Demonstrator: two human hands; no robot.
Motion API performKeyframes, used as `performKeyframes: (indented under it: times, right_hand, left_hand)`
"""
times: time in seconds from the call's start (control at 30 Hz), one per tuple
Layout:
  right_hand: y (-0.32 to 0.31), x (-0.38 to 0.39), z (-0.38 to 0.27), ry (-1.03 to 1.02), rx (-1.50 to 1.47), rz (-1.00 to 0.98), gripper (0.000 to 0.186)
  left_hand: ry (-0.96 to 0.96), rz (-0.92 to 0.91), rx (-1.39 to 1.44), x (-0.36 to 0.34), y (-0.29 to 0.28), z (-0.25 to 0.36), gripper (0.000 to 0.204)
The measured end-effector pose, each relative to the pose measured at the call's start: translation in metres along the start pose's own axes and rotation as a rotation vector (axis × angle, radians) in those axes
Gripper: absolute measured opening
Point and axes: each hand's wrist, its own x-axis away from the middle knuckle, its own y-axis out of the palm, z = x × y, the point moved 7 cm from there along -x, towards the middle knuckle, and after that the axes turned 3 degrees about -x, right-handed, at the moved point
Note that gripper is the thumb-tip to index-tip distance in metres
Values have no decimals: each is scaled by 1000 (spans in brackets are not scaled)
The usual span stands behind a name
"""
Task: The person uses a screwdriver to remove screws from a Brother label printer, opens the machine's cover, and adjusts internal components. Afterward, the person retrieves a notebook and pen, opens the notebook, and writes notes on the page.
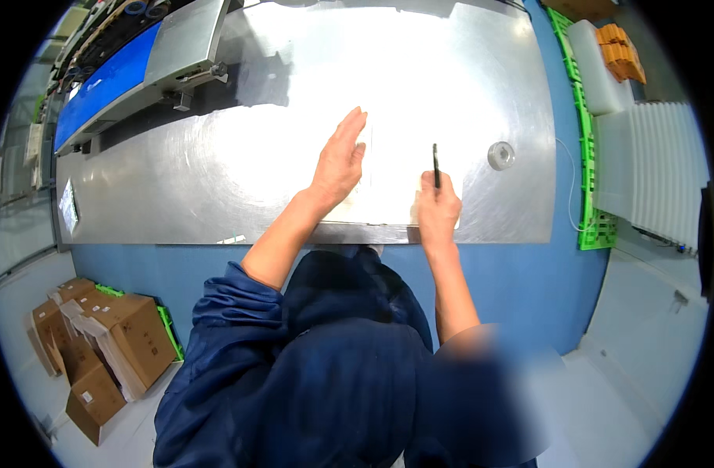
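On the metal table's near edge lies what looks like an open notebook (392,201), its white pages washed out by glare. My left hand (340,164) rests over its left side, fingers stretched out and holding nothing. A dark slim pen (436,160) points up and away from my right hand (439,209), whose fingers are closed around it over the notebook's right side. Any writing on the pages is lost in the brightness. To the right of that hand sits a roll of clear tape (501,155), lying flat.
A conveyor with a blue belt (111,86) spans the table's (520,210) far left. A shiny packet (68,204) lies at the left end. Cardboard boxes (146,343) stand on the floor lower left. Beyond the right edge are green pallets (586,156) and stacked white sheets (657,164).
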Motion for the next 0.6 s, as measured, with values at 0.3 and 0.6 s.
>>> performKeyframes:
  times: [0.3,0.6]
  right_hand:
    - [-19,-9,9,141,87,40,24]
    - [0,-9,-9,-164,309,247,7]
  left_hand:
    - [247,-154,-653,-2,18,12,47]
    - [285,-205,-781,-3,35,19,56]
